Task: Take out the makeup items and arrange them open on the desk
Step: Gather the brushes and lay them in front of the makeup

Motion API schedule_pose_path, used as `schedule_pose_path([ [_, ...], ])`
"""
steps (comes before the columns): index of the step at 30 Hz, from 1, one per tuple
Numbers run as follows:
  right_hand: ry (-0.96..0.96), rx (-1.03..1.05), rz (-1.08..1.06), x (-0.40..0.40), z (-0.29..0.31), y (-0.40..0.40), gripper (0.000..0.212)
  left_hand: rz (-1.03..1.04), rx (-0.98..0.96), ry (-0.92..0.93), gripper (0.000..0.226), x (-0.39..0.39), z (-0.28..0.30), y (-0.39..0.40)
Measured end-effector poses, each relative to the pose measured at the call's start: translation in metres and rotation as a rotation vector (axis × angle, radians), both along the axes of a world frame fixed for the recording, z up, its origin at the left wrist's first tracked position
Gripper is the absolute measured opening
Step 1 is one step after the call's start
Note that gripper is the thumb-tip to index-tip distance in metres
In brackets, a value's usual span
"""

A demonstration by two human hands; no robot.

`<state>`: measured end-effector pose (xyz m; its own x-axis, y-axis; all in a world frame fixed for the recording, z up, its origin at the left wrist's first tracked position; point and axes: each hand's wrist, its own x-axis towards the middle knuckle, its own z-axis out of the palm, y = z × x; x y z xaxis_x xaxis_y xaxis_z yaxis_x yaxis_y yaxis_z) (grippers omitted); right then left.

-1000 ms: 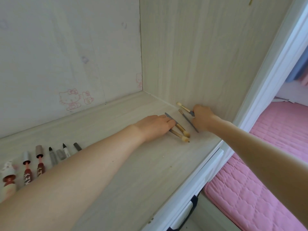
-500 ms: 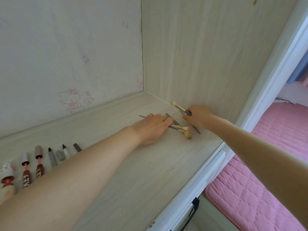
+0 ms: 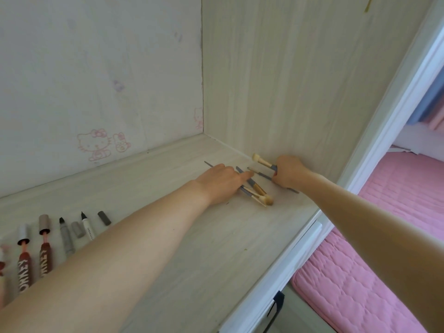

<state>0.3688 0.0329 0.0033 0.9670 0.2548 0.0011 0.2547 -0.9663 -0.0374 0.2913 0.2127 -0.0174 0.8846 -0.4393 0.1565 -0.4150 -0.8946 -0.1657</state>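
While your left hand [image 3: 222, 182] lies flat on the loose brushes [image 3: 255, 192] and your right hand [image 3: 289, 173] grips one brush [image 3: 263, 162], lay each brush apart on the desk [image 3: 192, 248].

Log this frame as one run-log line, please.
stage: arranging makeup brushes on desk | left hand: flat on brushes | right hand: grip on one brush | lip tints, pens: laid out far left

Single head-worn wide-angle view, looking forward and down across the desk [image 3: 192, 248], both forearms reaching toward one o'clock, pink mattress [image 3: 360, 284] at four o'clock
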Motion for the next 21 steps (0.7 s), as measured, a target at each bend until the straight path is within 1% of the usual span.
schedule_pose_path([
  [3,0.062,-0.123,0.029,-0.003,0.009,0.000,0.020,0.024,-0.042,0.137,0.047,0.010,0.002,-0.002],
  [4,0.085,-0.152,0.035,-0.004,0.011,-0.001,0.018,0.021,-0.048,0.158,0.043,0.012,0.004,-0.002],
  [5,0.112,-0.165,0.039,-0.005,0.013,-0.002,0.020,0.013,-0.044,0.163,0.039,0.014,0.005,-0.002],
  [7,0.165,-0.160,0.034,-0.006,0.014,-0.005,0.032,-0.004,-0.019,0.130,0.034,0.012,0.007,-0.002],
  [9,0.195,-0.139,0.035,-0.008,0.012,-0.009,0.036,-0.019,-0.026,0.073,0.028,0.008,0.008,0.000],
  [12,0.196,-0.110,0.036,-0.011,0.008,-0.012,0.037,-0.045,-0.053,0.021,0.020,-0.002,0.012,0.006],
  [15,0.182,-0.097,0.055,-0.014,0.006,-0.010,0.034,-0.051,-0.044,0.016,0.019,-0.012,0.012,0.011],
  [17,0.167,-0.061,0.057,-0.016,0.007,-0.008,0.029,-0.002,-0.112,0.028,0.022,-0.019,0.012,0.015],
  [19,0.156,0.003,0.046,-0.017,0.009,-0.006,0.023,0.079,-0.256,0.059,0.023,-0.028,0.013,0.023],
  [21,0.148,0.113,0.021,-0.021,0.011,-0.003,0.018,0.204,-0.389,0.115,0.023,-0.041,0.015,0.033],
])
